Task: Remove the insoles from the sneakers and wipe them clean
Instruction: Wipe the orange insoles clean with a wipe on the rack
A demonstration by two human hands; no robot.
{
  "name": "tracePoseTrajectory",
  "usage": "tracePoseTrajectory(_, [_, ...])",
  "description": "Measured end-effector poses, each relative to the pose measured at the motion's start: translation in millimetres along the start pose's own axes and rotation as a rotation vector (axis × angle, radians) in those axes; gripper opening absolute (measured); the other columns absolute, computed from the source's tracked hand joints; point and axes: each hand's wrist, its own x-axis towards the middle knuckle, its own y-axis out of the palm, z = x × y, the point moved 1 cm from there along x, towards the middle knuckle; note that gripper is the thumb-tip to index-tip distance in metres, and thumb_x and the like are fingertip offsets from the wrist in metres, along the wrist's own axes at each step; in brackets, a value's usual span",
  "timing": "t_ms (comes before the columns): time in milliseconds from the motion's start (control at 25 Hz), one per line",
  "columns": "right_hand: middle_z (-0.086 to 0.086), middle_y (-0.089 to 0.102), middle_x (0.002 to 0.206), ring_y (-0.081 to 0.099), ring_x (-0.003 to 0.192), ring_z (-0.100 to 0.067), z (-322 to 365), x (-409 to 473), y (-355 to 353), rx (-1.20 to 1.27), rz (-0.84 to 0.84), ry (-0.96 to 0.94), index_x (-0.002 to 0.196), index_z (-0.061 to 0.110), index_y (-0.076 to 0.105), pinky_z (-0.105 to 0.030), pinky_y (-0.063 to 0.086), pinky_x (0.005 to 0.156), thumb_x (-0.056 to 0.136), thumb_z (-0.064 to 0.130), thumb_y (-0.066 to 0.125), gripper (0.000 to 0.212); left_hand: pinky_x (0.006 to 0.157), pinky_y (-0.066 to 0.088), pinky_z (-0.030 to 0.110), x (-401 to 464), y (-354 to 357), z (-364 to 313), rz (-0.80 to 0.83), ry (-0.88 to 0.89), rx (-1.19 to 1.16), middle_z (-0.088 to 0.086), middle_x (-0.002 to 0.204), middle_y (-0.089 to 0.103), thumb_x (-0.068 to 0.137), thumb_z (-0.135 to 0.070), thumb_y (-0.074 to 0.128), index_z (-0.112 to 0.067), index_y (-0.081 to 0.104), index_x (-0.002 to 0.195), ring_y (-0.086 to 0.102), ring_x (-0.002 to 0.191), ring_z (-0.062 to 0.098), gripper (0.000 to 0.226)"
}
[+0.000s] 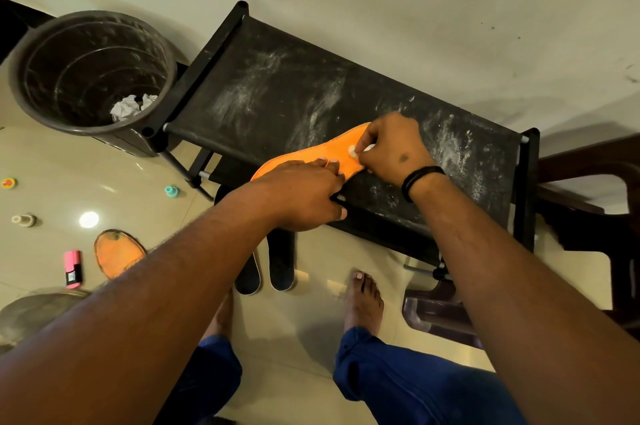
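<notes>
An orange insole (341, 150) lies across the front edge of a dusty black shoe rack top (277, 92). My left hand (301, 197) presses on its middle, fingers laid flat over it and thumb hooked under the rack edge. My right hand (391, 147) pinches a small white wad (355, 150) against the insole's far end. A second orange insole (117, 253), dirty at its tip, lies on the floor at the left. Two dark sneakers (265, 268) stand on the floor under the rack, partly hidden by my left arm.
A dark bucket (91, 72) with crumpled white paper inside stands left of the rack. A pink marker (73, 268) and small caps lie on the tiled floor. Dark wooden furniture (588, 202) stands at the right. My bare feet are below the rack.
</notes>
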Motion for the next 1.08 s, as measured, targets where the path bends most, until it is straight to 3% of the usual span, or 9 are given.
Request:
tracePoseTrajectory(80, [-0.011, 0.072, 0.096, 0.069, 0.09, -0.023, -14.6, 2.2, -4.1, 0.033, -0.139, 0.138, 0.071, 0.016, 0.069, -0.025, 0.052, 0.079, 0.085, 0.009, 0.068, 0.016, 0.123, 0.018, 0.041, -1.5, -1.8, -1.3, 0.002, -0.007, 0.012, 0.005, 0.167, 0.008, 0.103, -0.045, 0.042, -0.017, 0.025, 0.157, 0.009, 0.154, 0.023, 0.064])
tracePoseTrajectory(200, [-0.013, 0.071, 0.096, 0.068, 0.09, -0.028, -6.2, -1.9, 5.9, -0.049, -0.192, 0.127, 0.082, 0.01, 0.073, -0.031, 0.056, 0.081, 0.084, 0.0, 0.061, 0.015, 0.122, 0.02, 0.042, -1.4, -1.4, -1.4, 0.013, -0.004, 0.004, 0.006, 0.167, 0.011, 0.103, -0.045, 0.043, -0.017, 0.028, 0.156, 0.011, 0.153, 0.024, 0.062])
tracePoseTrajectory(360, [-0.007, 0.072, 0.098, 0.066, 0.094, -0.021, 27.1, -10.0, 25.5, 0.027, -0.075, -0.035, 0.085, 0.012, 0.075, -0.022, 0.048, 0.079, 0.08, 0.0, 0.059, 0.021, 0.108, 0.039, 0.046, 0.9, 2.0, 3.2, -0.003, 0.004, -0.068, 0.002, 0.143, 0.051, 0.099, -0.046, 0.047, -0.025, 0.056, 0.136, 0.045, 0.133, 0.025, 0.043])
tracePoseTrajectory(400, [-0.008, 0.072, 0.099, 0.066, 0.094, -0.022, 26.4, -9.0, 25.5, 0.025, -0.079, -0.05, 0.088, 0.011, 0.075, -0.025, 0.051, 0.08, 0.08, 0.0, 0.058, 0.022, 0.109, 0.038, 0.046, 0.8, 1.5, 2.6, -0.003, 0.008, -0.064, 0.002, 0.144, 0.05, 0.099, -0.046, 0.047, -0.026, 0.056, 0.137, 0.044, 0.134, 0.026, 0.043])
tracePoseTrajectory(560, [-0.013, 0.07, 0.108, 0.068, 0.096, -0.029, -5.9, 1.2, 10.1, -0.024, -0.249, 0.123, 0.101, 0.011, 0.076, -0.036, 0.057, 0.086, 0.086, -0.001, 0.059, 0.025, 0.123, 0.018, 0.042, -2.5, -2.7, -2.8, 0.013, -0.006, 0.001, 0.005, 0.167, 0.009, 0.103, -0.044, 0.043, -0.018, 0.025, 0.157, 0.008, 0.154, 0.023, 0.063])
tracePoseTrajectory(720, [-0.013, 0.066, 0.112, 0.065, 0.098, -0.027, -7.6, 2.6, 16.1, -0.004, -0.327, 0.116, 0.101, 0.007, 0.075, -0.032, 0.055, 0.086, 0.089, 0.0, 0.058, 0.021, 0.123, 0.016, 0.041, -4.7, -3.5, -3.9, 0.019, -0.012, -0.004, 0.005, 0.167, 0.008, 0.103, -0.044, 0.042, -0.018, 0.024, 0.157, 0.007, 0.154, 0.022, 0.063])
tracePoseTrajectory(840, [-0.007, 0.065, 0.106, 0.061, 0.09, -0.014, 16.5, -1.1, 30.8, 0.069, -0.206, -0.047, 0.091, 0.009, 0.077, -0.005, 0.041, 0.071, 0.088, 0.002, 0.062, 0.017, 0.115, 0.032, 0.044, -3.7, -1.8, -2.1, 0.002, 0.009, -0.048, 0.005, 0.154, 0.039, 0.101, -0.044, 0.047, -0.021, 0.048, 0.145, 0.034, 0.142, 0.026, 0.049])
tracePoseTrajectory(960, [-0.007, 0.068, 0.099, 0.062, 0.089, -0.017, 24.8, -0.8, 38.8, 0.143, -0.098, -0.206, 0.088, 0.008, 0.078, -0.013, 0.042, 0.075, 0.084, -0.001, 0.063, 0.017, 0.102, 0.043, 0.043, -2.8, -1.9, -0.9, -0.034, 0.005, -0.121, 0.001, 0.129, 0.057, 0.099, -0.043, 0.051, -0.023, 0.063, 0.125, 0.053, 0.115, 0.019, 0.035])
tracePoseTrajectory(1080, [-0.007, 0.067, 0.105, 0.064, 0.093, -0.02, 1.4, 9.4, 31.3, 0.053, -0.226, -0.107, 0.097, 0.013, 0.077, -0.017, 0.041, 0.078, 0.091, 0.006, 0.062, 0.017, 0.119, 0.027, 0.043, -3.2, -3.1, -4.5, 0.015, 0.007, -0.03, 0.006, 0.162, 0.028, 0.102, -0.044, 0.045, -0.021, 0.039, 0.151, 0.025, 0.148, 0.025, 0.055])
